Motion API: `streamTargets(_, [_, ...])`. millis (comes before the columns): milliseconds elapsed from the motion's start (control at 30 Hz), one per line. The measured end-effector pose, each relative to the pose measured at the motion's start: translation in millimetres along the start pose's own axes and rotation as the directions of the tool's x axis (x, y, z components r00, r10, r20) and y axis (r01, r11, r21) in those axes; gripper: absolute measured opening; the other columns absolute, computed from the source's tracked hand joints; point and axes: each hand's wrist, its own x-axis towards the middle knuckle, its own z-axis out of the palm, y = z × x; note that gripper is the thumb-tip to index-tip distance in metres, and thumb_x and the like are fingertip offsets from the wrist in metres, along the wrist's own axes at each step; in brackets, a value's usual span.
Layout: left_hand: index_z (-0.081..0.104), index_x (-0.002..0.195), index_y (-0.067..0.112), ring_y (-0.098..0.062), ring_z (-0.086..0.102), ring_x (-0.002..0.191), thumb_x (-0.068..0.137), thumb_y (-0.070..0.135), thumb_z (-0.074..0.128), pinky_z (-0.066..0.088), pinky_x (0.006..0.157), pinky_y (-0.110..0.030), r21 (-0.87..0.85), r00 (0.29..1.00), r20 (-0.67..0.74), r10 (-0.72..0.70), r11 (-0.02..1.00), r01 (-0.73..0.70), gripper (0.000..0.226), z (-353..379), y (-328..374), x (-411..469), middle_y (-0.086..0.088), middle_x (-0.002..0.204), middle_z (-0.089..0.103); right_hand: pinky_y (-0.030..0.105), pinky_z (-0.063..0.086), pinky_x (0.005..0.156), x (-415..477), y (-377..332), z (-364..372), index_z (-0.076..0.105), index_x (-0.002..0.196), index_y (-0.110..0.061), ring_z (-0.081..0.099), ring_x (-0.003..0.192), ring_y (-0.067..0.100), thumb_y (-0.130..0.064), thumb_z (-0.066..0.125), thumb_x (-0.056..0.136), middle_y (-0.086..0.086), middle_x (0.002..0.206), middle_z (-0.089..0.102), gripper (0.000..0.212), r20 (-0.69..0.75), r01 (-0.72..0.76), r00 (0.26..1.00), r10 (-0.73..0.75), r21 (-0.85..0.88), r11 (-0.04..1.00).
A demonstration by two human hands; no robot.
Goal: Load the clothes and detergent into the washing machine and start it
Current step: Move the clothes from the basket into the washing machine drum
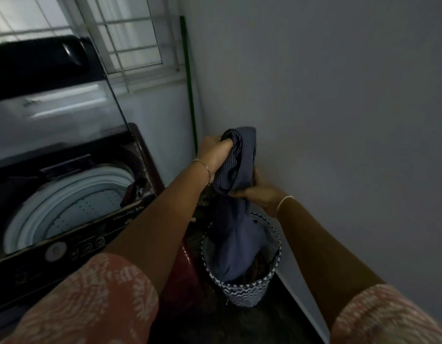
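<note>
**Dim laundry corner, garment half out of the basket**

Grey walls meet behind a patterned basket (270, 278) that stands on the floor just beside the washing machine (138, 212). The machine's lid (53, 108) is propped up and its drum (66, 202) lies open.

The left hand (215, 155) is clenched round the top of a blue garment (236, 234). The right hand (261, 192) grips the same cloth lower down. The garment's tail hangs inside the basket, on top of other dark clothes.

The likeliest trouble is that tail. If it is tangled with the pieces below, a quick lift could drag them over the rim or tip the light basket. On the swing to the left, loose cloth could catch the machine's near corner or drape across the control panel (73, 252). It could also end up lying over the drum's edge instead of dropping in. A green pole (190, 95) leans in the corner near the left hand, and a wide sweep might knock it. No detergent is in view.
</note>
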Motion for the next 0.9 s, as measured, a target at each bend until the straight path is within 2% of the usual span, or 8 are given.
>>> streamTargets(67, [0.059, 0.071, 0.011, -0.021, 0.059, 0.077, 0.08, 0.016, 0.061, 0.046, 0.067, -0.031, -0.028, 1.0, 0.005, 0.031, 0.999, -0.031, 0.011, -2.5, 17.0, -2.5, -0.01, 0.077, 0.063, 0.041, 0.045, 0.102, 5.3, -8.5, 3.5, 0.019, 0.149, -0.01, 0.044, 0.13, 0.03, 0.01, 0.065, 0.081, 0.009, 0.148, 0.038, 0.084, -0.038, 0.057, 0.998, -0.056, 0.037, 0.998])
streamTargets(167, [0.07, 0.091, 0.005, -0.026, 0.066, 0.09, 0.083, 0.015, 0.061, 0.055, 0.084, -0.041, -0.024, 0.999, -0.007, 0.051, 0.998, -0.051, 0.016, -9.2, 30.7, -5.5, -0.014, 0.096, 0.071, 0.043, 0.048, 0.095, 13.4, -20.8, 2.7, 0.037, 0.14, -0.004, 0.054, 0.11, 0.028, 0.01, 0.048, 0.09, 0.018, 0.138, 0.049, 0.053, -0.109, 0.075, 0.991, -0.072, 0.017, 0.997])
streamTargets(267, [0.066, 0.098, 0.013, -0.023, 0.064, 0.09, 0.09, 0.012, 0.054, 0.054, 0.084, -0.035, -0.022, 0.999, -0.023, 0.033, 0.999, -0.033, 0.014, -21.8, 31.9, -8.5, -0.01, 0.102, 0.068, 0.047, 0.053, 0.076, 19.1, -34.5, 3.9, 0.043, 0.135, -0.002, 0.054, 0.098, 0.03, 0.006, 0.038, 0.096, 0.023, 0.132, 0.053, 0.04, -0.168, 0.013, 0.986, 0.003, 0.092, 0.996])
streamTargets(367, [0.048, 0.119, 0.016, -0.016, 0.056, 0.076, 0.096, 0.012, 0.051, 0.053, 0.07, -0.031, -0.003, 0.999, 0.023, -0.048, 0.999, 0.048, 0.023, -43.2, 24.2, -17.7, -0.009, 0.095, 0.06, 0.041, 0.052, 0.074, 14.4, -52.5, 5.9, 0.04, 0.139, -0.008, 0.055, 0.102, 0.031, 0.0, 0.037, 0.1, 0.015, 0.132, 0.053, 0.04, -0.182, 0.029, 0.983, 0.018, 0.248, 0.968])
streamTargets(500, [0.009, 0.15, 0.015, -0.023, 0.06, 0.108, 0.089, 0.004, 0.061, 0.056, 0.077, -0.029, 0.133, 0.958, 0.09, -0.271, 0.957, 0.258, 0.081, -79.2, -1.9, -25.8, -0.013, 0.13, 0.054, 0.041, 0.05, 0.085, 10.7, -82.2, 7.4, 0.04, 0.137, -0.003, 0.054, 0.109, 0.03, 0.002, 0.037, 0.099, 0.009, 0.123, 0.052, 0.038, -0.196, 0.117, 0.979, -0.057, 0.311, 0.943])
streamTargets(633, [-0.006, 0.151, 0.022, -0.021, 0.056, 0.114, 0.089, 0.005, 0.061, 0.05, 0.092, -0.036, 0.01, 0.963, 0.078, -0.258, 0.966, 0.258, 0.093, -85.2, -5.6, -30.8, -0.01, 0.136, 0.05, 0.037, 0.055, 0.077, 13.4, -119.8, 10.6, 0.06, 0.117, 0.004, 0.062, 0.101, 0.032, 0.007, 0.04, 0.095, 0.019, 0.113, 0.064, 0.029, -0.197, 0.258, 0.95, -0.242, 0.061, 0.964])
streamTargets(733, [-0.013, 0.15, 0.032, -0.021, 0.044, 0.129, 0.085, 0.017, 0.069, 0.043, 0.098, -0.043, -0.15, 0.973, 0.17, -0.154, 0.972, 0.18, 0.105, -82.6, 15.3, -36.7, -0.004, 0.147, 0.04, 0.035, 0.052, 0.085, 10.9, -147.3, 12.8, 0.064, 0.11, 0.003, 0.06, 0.095, 0.025, 0.013, 0.039, 0.09, 0.014, 0.102, 0.064, 0.033, -0.193, 0.337, 0.908, -0.373, -0.194, 0.921])
streamTargets(900, [0.036, 0.144, 0.022, -0.012, 0.054, 0.103, 0.069, 0.001, 0.065, 0.022, 0.111, -0.049, -0.237, 0.883, 0.469, 0.027, 0.967, 0.097, 0.083, -108.0, 64.1, -54.4, 0.006, 0.106, 0.064, 0.04, 0.051, 0.09, 10.2, -178.2, 15.8, 0.068, 0.109, 0.0, 0.063, 0.1, 0.03, 0.01, 0.043, 0.085, 0.017, 0.106, 0.069, 0.036, -0.199, 0.361, 0.817, -0.542, -0.556, 0.748])
